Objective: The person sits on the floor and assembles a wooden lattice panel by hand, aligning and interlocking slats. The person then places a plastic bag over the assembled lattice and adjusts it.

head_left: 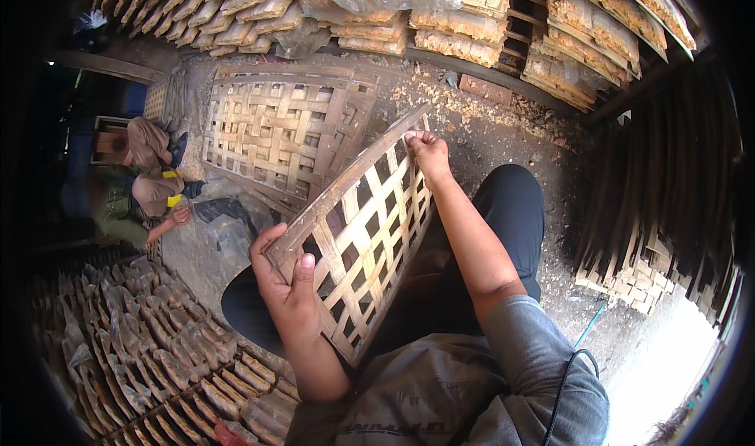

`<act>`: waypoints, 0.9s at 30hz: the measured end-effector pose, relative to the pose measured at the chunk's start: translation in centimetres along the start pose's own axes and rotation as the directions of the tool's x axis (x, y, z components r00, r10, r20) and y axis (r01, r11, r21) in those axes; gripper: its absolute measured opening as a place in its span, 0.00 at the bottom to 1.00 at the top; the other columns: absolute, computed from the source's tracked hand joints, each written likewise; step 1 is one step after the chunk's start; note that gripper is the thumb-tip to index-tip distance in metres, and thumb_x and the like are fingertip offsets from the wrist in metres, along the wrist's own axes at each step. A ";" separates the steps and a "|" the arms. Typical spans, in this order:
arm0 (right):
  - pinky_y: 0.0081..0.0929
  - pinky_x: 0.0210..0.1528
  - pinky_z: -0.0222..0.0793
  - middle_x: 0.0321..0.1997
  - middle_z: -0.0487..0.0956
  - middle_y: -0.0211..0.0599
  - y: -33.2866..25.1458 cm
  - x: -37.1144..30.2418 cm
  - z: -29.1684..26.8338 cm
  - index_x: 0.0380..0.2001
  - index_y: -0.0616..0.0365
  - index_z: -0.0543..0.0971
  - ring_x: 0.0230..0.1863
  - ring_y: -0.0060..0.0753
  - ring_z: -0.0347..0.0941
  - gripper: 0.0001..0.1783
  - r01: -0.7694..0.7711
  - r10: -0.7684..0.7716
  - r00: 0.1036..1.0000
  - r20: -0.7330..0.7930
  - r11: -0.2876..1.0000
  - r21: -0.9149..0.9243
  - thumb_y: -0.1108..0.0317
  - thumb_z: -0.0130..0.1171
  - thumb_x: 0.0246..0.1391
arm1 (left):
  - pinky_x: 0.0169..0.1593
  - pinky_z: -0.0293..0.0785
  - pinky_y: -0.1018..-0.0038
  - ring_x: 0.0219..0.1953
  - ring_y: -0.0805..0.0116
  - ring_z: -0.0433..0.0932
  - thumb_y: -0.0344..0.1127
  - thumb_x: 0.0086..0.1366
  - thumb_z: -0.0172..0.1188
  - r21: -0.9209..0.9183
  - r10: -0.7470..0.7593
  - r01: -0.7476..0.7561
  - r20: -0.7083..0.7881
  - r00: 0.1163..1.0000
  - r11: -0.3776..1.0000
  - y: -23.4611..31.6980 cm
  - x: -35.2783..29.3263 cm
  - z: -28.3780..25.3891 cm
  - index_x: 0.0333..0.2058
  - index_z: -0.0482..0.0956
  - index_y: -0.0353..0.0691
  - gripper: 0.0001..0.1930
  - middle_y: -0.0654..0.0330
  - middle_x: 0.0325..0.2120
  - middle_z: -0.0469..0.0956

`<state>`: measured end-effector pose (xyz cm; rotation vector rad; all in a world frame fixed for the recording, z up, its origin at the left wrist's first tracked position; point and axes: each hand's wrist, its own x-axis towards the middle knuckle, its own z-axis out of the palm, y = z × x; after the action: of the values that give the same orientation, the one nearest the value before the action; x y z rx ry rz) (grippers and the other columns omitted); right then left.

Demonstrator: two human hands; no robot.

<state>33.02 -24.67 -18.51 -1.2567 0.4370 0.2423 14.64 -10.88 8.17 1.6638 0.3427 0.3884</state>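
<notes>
A woven bamboo rack point(351, 177) with a wooden frame is held tilted over my lap. At its near left corner, my left hand point(292, 289) is closed on the frame, the thumb on top and the fingers round the outer edge. My right hand point(429, 155) pinches the far right corner between thumb and fingers. Open gaps show between the crossed slats, with nothing lying on them. Just beyond, more woven racks point(334, 135) lie stacked on the ground, the top one a similar lattice of pale strips in a brown frame.
Shelves of pale crumbly slabs point(456, 41), partly under plastic, line the back. Wrapped slabs point(149, 344) stand in rows at lower left. Another person point(118, 206) sits at left. Stacked racks point(637, 202) rise at right. Crumbs and a brick point(484, 90) lie on the floor.
</notes>
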 end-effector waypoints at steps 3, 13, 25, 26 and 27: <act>0.16 0.36 0.68 0.32 0.81 0.24 0.1 -1.1 0.2 0.36 0.62 0.81 0.31 0.14 0.72 0.05 0.126 -0.125 0.990 0.068 0.992 -0.009 0.73 0.59 0.59 | 0.53 0.63 0.79 0.43 0.76 0.69 0.20 0.63 0.56 -0.012 -0.011 0.011 -0.017 1.000 1.000 -0.4 -0.1 -0.3 0.56 0.64 0.36 0.23 0.61 0.43 0.71; 0.29 0.44 0.70 0.35 0.83 0.36 1.4 1.0 -6.4 0.37 0.55 0.83 0.40 0.29 0.77 0.12 -0.146 0.055 0.981 -0.186 0.841 -0.521 0.61 0.64 0.53 | 0.60 0.64 0.71 0.49 0.69 0.73 0.23 0.64 0.58 -0.020 -0.012 0.011 -0.052 0.999 1.000 -0.9 0.1 -0.5 0.57 0.63 0.36 0.24 0.57 0.45 0.75; 0.18 0.44 0.71 0.39 0.82 0.31 1.3 1.3 -0.5 0.48 0.64 0.79 0.37 0.19 0.75 0.14 -0.012 0.021 0.995 0.099 0.996 -0.085 0.70 0.60 0.60 | 0.59 0.64 0.71 0.50 0.67 0.74 0.25 0.64 0.59 0.031 0.021 -0.020 -0.037 0.999 0.999 -0.6 -0.1 -0.1 0.57 0.63 0.36 0.24 0.55 0.46 0.76; 0.18 0.43 0.71 0.39 0.82 0.31 1.2 1.4 -0.5 0.46 0.64 0.79 0.37 0.19 0.75 0.13 -0.045 0.049 0.993 0.104 0.998 -0.035 0.69 0.60 0.60 | 0.59 0.64 0.71 0.50 0.67 0.74 0.25 0.64 0.59 0.034 0.022 -0.021 -0.039 0.999 0.999 -0.5 -0.2 0.0 0.57 0.63 0.36 0.24 0.55 0.45 0.76; 0.18 0.43 0.71 0.38 0.82 0.30 1.1 1.6 -0.6 0.45 0.63 0.80 0.37 0.19 0.75 0.12 -0.079 0.077 0.991 0.111 0.997 0.014 0.69 0.60 0.60 | 0.59 0.64 0.71 0.50 0.67 0.74 0.25 0.64 0.59 0.038 0.024 -0.022 -0.042 0.999 0.999 -0.4 -0.2 0.1 0.57 0.63 0.36 0.24 0.55 0.45 0.76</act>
<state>33.90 -25.01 -20.35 -1.2030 0.3927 0.3714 14.52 -10.99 7.74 1.6990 0.3643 0.4369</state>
